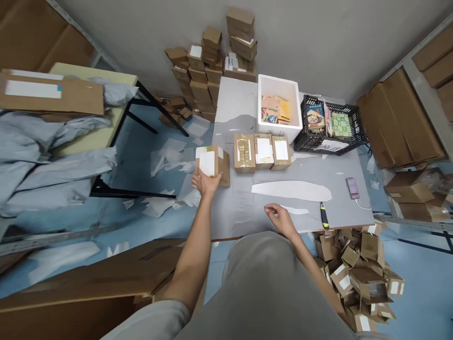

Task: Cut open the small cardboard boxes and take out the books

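Observation:
My left hand [205, 182] grips a cardboard box [223, 165] at the table's left edge. Its thumb and fingers spread over the near side, beside a white label. Three taped cardboard boxes stand in a row to the right: one box [242, 163] with shiny tape, a middle box [264, 151] and a right box [281, 150], the last two with white labels. My right hand [278, 217] hovers by the table's front edge, fingers loosely bent and nothing visible in them. Near it are a white paper strip [292, 190] and a yellow-black utility knife [324, 216].
On the table [233, 212] stand a white foam box [279, 81] and a black crate [331, 146] with booklets; a phone [352, 188] lies right. Cartons [201, 92] are stacked behind. Small boxes [364, 269] pile below right. Grey bags [60, 174] cover the left table.

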`<move>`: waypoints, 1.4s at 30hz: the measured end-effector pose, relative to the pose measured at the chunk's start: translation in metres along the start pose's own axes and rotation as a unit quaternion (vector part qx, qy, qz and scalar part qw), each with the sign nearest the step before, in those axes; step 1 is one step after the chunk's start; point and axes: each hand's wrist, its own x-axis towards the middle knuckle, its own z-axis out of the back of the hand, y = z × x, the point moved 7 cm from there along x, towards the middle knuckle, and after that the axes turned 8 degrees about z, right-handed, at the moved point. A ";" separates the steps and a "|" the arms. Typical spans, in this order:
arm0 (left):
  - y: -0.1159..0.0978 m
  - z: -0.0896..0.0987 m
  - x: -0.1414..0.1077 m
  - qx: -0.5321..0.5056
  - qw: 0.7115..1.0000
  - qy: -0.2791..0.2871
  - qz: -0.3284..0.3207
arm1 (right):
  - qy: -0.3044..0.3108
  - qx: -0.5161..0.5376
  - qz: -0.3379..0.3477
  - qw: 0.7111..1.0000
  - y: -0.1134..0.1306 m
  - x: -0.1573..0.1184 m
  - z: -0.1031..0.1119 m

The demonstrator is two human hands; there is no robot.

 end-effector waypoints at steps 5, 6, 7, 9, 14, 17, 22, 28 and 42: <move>0.064 -0.001 -0.103 0.078 0.994 -0.005 -0.082 | 0.027 0.021 0.011 0.999 -0.020 0.001 0.010; 0.073 -0.004 -0.124 0.088 0.991 0.008 -0.099 | 0.031 0.023 0.013 0.999 -0.026 0.001 0.013; 0.080 -0.007 -0.143 0.097 0.988 0.026 -0.119 | 0.035 0.023 0.015 0.999 -0.032 0.001 0.016; 0.084 -0.018 -0.178 0.115 0.975 0.076 -0.173 | 0.039 0.014 0.016 0.999 -0.047 0.000 0.024; 0.057 -0.054 -0.233 0.156 0.919 0.204 -0.300 | 0.030 -0.085 -0.023 0.996 -0.093 -0.010 0.062; 0.030 -0.073 -0.252 0.173 0.894 0.242 -0.334 | 0.058 -0.143 -0.078 0.985 -0.123 -0.022 0.086; -0.004 -0.098 -0.301 0.186 0.837 0.300 -0.417 | 0.111 -0.180 -0.121 0.970 -0.150 -0.042 0.116; -0.004 -0.101 -0.346 0.142 0.839 0.304 -0.428 | 0.139 -0.191 -0.105 0.966 -0.156 -0.052 0.132; 0.052 -0.064 -0.312 0.081 0.936 0.234 -0.251 | 0.122 -0.132 -0.001 0.984 -0.158 -0.059 0.148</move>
